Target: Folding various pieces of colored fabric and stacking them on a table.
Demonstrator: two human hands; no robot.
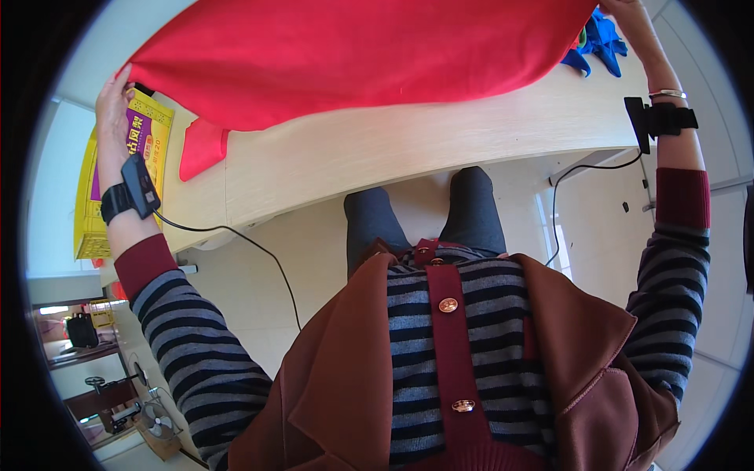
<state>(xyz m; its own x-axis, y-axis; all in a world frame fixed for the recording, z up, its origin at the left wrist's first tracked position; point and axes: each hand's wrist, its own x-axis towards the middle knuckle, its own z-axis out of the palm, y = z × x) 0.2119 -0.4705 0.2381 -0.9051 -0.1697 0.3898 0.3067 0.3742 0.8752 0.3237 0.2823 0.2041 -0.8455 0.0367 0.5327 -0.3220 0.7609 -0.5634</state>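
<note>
A large red cloth (353, 55) is stretched wide in front of me over the table, its upper part cut off by the top of the view. At the far left, my left hand (116, 102) pinches one corner of it between thumb and fingers. My right hand (626, 11) grips the opposite end at the upper right and is partly out of view. The cloth's lower edge sags in a curve between the hands. A narrower red flap (203, 149) hangs onto the tabletop near my left hand; whether it belongs to the same cloth I cannot tell.
The pale wooden table (408, 133) has a curved-looking front edge. A yellow box (161, 118) with a purple panel stands under my left forearm. Crumpled blue fabric (603, 43) lies near my right hand. Cables run from both wrist straps. A fan (159, 420) stands at the lower left.
</note>
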